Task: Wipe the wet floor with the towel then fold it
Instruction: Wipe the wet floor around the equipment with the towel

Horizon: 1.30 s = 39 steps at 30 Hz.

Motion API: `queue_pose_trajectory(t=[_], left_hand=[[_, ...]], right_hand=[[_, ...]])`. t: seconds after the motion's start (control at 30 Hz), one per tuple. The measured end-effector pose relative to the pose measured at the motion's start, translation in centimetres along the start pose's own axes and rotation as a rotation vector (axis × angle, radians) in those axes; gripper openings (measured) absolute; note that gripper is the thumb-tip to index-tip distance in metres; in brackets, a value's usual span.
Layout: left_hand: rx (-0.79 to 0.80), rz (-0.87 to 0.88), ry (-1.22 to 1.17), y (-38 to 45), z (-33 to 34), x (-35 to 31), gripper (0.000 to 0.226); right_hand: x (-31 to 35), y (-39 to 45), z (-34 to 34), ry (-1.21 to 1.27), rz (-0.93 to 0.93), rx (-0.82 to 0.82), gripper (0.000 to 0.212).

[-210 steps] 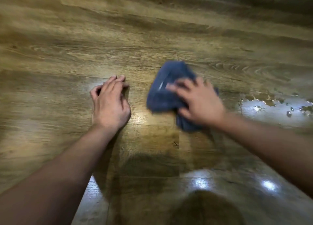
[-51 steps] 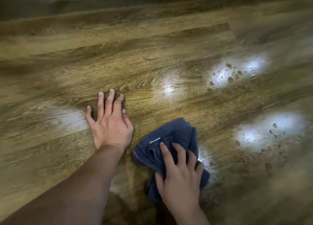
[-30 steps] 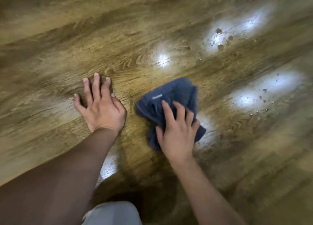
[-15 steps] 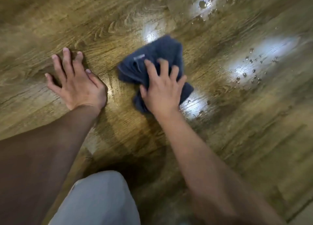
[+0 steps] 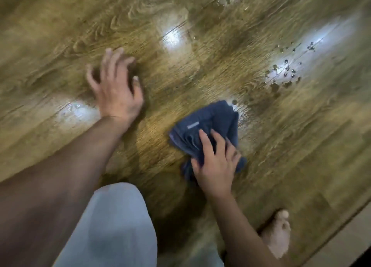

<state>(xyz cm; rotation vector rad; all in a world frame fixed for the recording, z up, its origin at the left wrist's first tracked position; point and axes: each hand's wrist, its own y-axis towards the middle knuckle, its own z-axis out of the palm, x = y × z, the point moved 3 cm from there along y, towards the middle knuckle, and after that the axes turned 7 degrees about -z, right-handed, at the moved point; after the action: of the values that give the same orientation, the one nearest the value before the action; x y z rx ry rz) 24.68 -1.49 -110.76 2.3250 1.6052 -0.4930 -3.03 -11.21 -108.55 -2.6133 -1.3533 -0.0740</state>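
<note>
Your right hand (image 5: 215, 167) presses the bunched blue towel (image 5: 208, 126) on the floor (image 5: 220, 70), fingers (image 5: 204, 144) spread. Push it flat toward the water drops (image 5: 285, 74). Your left hand (image 5: 116, 94) stays empty, loosely curled.

Your left hand (image 5: 116, 90) is smeared by motion, so you cannot tell whether its fingertips touch the wood-grain plank floor (image 5: 200, 70). Your right hand (image 5: 215, 164) hides the near part of the crumpled dark blue towel (image 5: 208, 124). The bare foot (image 5: 278, 234) is blurred; the pale grey trouser knee (image 5: 112, 226) runs off the bottom edge.
</note>
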Motion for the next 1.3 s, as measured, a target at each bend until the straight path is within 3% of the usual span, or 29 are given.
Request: queue_pose_trajectory(t=[0.07, 0.17, 0.3, 0.43, 0.6, 0.7, 0.87, 1.07, 1.23, 1.3], left_hand=[[0.044, 0.072, -0.081, -1.2, 1.3, -3.9, 0.041], [0.146, -0.017, 0.073, -3.3, 3.7, -6.4, 0.048], [0.121, 0.005, 0.181, -3.3, 4.6, -5.8, 0.05], [0.103, 0.018, 0.194, -3.4, 4.7, -6.3, 0.051], [0.102, 0.011, 0.203, -3.5, 4.6, -6.3, 0.049], [0.094, 0.012, 0.186, -3.4, 4.4, -6.4, 0.047], [0.116, 0.005, 0.182, -3.4, 4.2, -6.4, 0.05], [0.099, -0.001, 0.182, -3.3, 4.2, -6.7, 0.047], [0.114, 0.23, 0.019, -3.1, 4.7, -9.9, 0.035], [0.11, 0.207, -0.06, -3.0, 5.6, -11.6, 0.032]], right_hand=[[-2.1, -5.1, 0.2, -0.003, 0.072, 0.014, 0.076], [-3.8, -7.8, 0.3, 0.009, 0.19, 0.014, 0.073], [-2.4, -4.5, 0.3, 0.043, 0.368, -0.038, 0.07], [-1.0, 4.2, -0.8, 0.025, 0.471, -0.096, 0.07], [0.7, 18.8, -2.4, -0.034, 0.253, -0.133, 0.064], [1.0, 21.2, -2.8, -0.073, 0.159, -0.111, 0.063], [1.5, 12.3, -1.7, 0.005, 0.008, -0.042, 0.074], [1.1, -0.8, 0.5, 0.009, 0.123, 0.029, 0.081], [-1.7, 0.6, 0.2, 0.011, 0.063, 0.002, 0.076], [-4.5, 3.2, -0.4, 0.005, 0.074, -0.037, 0.073]])
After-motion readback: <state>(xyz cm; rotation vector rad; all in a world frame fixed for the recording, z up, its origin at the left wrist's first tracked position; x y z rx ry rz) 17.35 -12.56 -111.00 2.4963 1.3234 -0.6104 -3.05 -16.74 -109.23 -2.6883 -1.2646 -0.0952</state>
